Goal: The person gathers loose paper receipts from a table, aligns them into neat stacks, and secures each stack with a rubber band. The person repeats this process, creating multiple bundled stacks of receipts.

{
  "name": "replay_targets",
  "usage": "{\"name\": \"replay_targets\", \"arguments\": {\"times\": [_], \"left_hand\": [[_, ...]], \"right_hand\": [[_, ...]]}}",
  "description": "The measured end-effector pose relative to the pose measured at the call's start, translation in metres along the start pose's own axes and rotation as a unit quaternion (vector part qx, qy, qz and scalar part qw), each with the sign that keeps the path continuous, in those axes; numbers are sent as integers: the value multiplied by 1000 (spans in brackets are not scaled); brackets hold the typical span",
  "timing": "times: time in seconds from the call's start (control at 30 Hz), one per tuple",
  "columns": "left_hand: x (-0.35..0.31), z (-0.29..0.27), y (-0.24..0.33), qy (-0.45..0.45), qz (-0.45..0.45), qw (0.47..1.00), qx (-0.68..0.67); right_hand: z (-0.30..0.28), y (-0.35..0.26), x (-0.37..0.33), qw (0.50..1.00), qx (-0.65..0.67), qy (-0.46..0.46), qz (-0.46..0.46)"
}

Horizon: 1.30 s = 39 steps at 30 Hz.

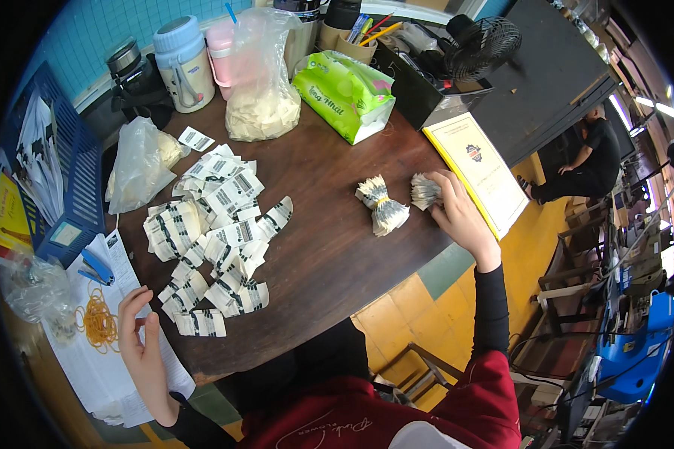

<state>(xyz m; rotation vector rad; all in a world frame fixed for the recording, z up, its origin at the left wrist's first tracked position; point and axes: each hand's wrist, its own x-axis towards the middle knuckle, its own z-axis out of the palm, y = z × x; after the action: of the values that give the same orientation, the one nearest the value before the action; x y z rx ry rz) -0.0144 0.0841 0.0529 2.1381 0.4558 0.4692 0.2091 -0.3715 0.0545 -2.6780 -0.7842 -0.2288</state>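
My right hand [463,217] is closed around one end of a bundle of white printed labels [424,191] on the right side of the dark wooden table. Just left of it lies a second label bundle [383,205], cinched at its middle with a yellow rubber band. My left hand [142,344] hovers at the table's left edge, empty, its fingers loosely bent and apart from the thumb. Beside it are a heap of orange rubber bands [97,322] and white paper sheets [120,374]. Loose stacks of folded labels [217,232] spread over the table's left half.
Plastic bags of labels [262,112] stand at the back, near a blue-lidded flask [183,67] and a green tissue pack [344,93]. A yellow-edged booklet [478,172] lies beyond my right hand. A blue file rack [67,172] stands left. Another person [591,161] sits farther right.
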Motion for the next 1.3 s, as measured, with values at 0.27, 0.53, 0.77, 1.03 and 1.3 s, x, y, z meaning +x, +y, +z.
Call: {"name": "replay_targets", "arguments": {"times": [0.27, 0.53, 0.77, 1.03, 1.3], "left_hand": [[7, -2, -5, 7, 4, 1000, 0], [4, 0, -2, 6, 0, 1000, -13], [0, 7, 18, -6, 12, 1000, -25], [-13, 49, 69, -108, 116, 987, -41], [-13, 146, 83, -243, 279, 929, 26]], "right_hand": [[16, 16, 1, 987, 79, 69, 119], [11, 12, 9, 979, 133, 50, 146], [7, 18, -11, 958, 171, 126, 194], [3, -32, -30, 968, 139, 166, 128], [43, -134, -13, 977, 137, -72, -149]]}}
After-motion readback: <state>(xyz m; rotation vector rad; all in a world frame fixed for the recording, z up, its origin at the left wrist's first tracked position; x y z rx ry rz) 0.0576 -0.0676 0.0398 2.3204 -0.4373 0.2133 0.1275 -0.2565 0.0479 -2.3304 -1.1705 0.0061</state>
